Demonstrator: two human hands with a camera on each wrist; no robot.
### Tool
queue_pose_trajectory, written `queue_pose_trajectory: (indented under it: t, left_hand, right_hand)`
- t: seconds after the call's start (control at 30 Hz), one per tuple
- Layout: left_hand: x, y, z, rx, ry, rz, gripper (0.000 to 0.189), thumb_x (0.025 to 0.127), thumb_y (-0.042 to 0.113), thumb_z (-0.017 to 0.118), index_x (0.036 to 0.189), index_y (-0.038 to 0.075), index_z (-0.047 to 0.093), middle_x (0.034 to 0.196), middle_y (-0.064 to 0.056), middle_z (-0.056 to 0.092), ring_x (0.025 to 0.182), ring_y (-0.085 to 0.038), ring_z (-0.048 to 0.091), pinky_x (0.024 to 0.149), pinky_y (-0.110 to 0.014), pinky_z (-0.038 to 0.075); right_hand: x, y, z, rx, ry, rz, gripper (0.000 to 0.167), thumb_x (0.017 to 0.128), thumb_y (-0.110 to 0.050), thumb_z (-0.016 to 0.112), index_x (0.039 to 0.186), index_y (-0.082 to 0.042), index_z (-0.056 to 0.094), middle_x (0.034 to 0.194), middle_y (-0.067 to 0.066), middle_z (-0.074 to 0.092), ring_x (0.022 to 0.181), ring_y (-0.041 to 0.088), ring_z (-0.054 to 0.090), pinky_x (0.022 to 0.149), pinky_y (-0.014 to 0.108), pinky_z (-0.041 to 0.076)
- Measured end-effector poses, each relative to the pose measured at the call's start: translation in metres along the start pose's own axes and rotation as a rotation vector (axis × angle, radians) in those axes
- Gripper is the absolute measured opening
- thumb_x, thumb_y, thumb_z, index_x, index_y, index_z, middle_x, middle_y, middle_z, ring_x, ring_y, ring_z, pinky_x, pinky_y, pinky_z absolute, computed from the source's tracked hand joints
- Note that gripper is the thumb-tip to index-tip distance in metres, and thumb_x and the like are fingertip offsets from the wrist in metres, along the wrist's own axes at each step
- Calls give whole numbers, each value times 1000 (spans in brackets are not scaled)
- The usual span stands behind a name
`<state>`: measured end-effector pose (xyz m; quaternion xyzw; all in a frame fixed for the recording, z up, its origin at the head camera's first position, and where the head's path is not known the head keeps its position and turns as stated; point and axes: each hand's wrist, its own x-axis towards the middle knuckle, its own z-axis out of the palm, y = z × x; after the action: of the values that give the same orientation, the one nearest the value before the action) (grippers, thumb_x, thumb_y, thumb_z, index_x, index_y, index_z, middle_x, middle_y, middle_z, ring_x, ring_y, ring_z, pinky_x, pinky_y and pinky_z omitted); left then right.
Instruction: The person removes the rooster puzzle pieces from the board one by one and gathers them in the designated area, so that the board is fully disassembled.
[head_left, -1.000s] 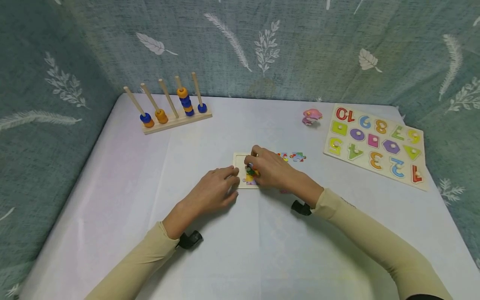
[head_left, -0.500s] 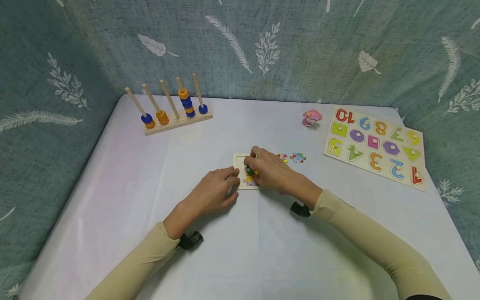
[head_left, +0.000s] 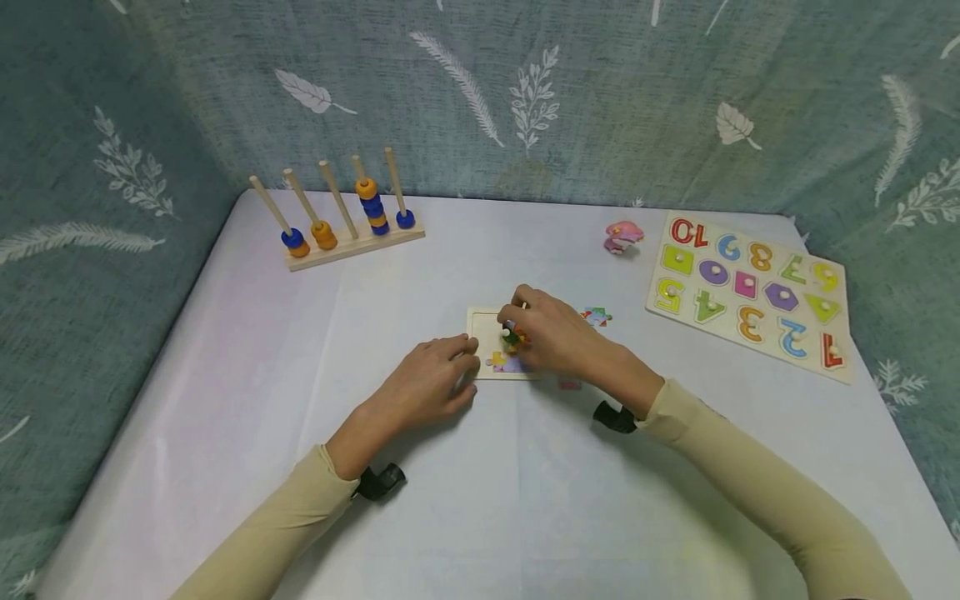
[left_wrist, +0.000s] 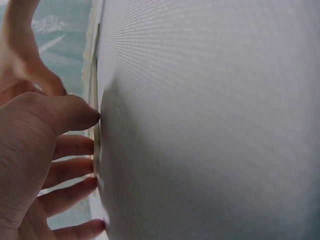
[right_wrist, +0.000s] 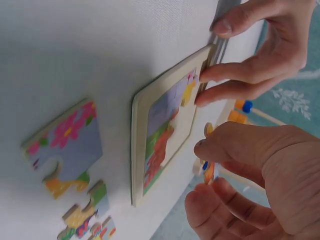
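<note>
A wooden puzzle tray [head_left: 474, 321] lies mid-table. My left hand [head_left: 426, 377] rests at its left side, fingertips at the rim; in the right wrist view two of those fingers touch the tray edge. Over the tray, my right hand [head_left: 558, 337] pinches a colourful puzzle piece [head_left: 513, 337] between thumb and fingers; the right wrist view shows this piece [right_wrist: 209, 172] tilted and raised off the tray. Fitted pieces [right_wrist: 162, 140] fill part of the tray, while bare wood shows in the rest. My right hand hides the tray's right side in the head view.
Loose puzzle pieces lie right of the tray, including a blue one [head_left: 597, 316] and a flowered one [right_wrist: 70, 135]. Farther back stand a peg stacker [head_left: 356, 243] with rings and a pink figurine [head_left: 623, 236]. A number-and-shape board [head_left: 750, 292] lies at the right.
My right hand has shifted slightly right with the puzzle piece, uncovering more of the fitted pieces and covering a loose one. My left hand stays put.
</note>
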<state>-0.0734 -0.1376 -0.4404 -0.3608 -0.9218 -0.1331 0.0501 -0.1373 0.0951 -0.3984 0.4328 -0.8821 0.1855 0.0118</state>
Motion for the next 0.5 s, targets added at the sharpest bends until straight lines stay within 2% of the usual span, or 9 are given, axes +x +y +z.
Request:
queue_pose_trajectory:
  t: [0.3, 0.5]
  left_hand:
    - [0, 0, 0, -2, -21, -18, 28, 91, 25, 70, 112, 6, 71, 130, -11, 60, 122, -31, 57, 94, -50, 49]
    - [0, 2, -1, -2, -47, -36, 29, 92, 25, 69, 114, 6, 71, 132, -13, 60, 127, -32, 54, 96, -51, 48]
  right_hand:
    - [-12, -1, -12, -37, -20, 5, 33, 79, -3, 80, 110, -4, 70, 105, 10, 58, 83, 21, 57, 71, 33, 50]
    - [-30, 1, -19, -56, -53, 61, 39, 79, -1, 79, 116, -5, 69, 108, 9, 58, 88, 21, 57, 74, 33, 51]
